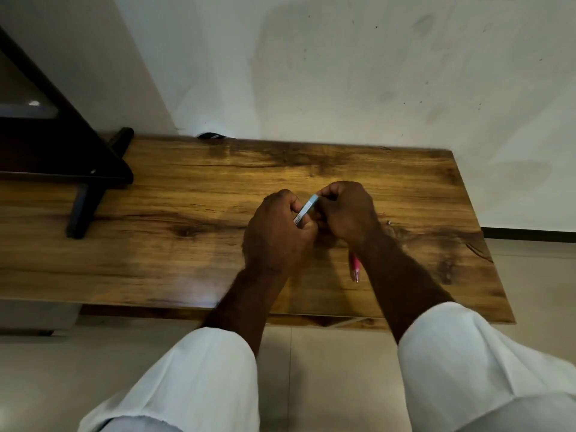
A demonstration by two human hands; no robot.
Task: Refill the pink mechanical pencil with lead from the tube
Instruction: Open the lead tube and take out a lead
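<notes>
Left hand (277,232) and right hand (346,210) both pinch the small pale-blue lead tube (307,209) above the wooden table (174,219). Pink mechanical pencil (354,265) pokes out under the right wrist; can't tell whether it's held.

Wooden table (187,244) against wall, pink mechanical pencil (355,268) lying near front edge, dark stand foot (82,210) at left

A wooden table (187,213) bears a dark stand (84,210) beside a white wall (343,73).
</notes>
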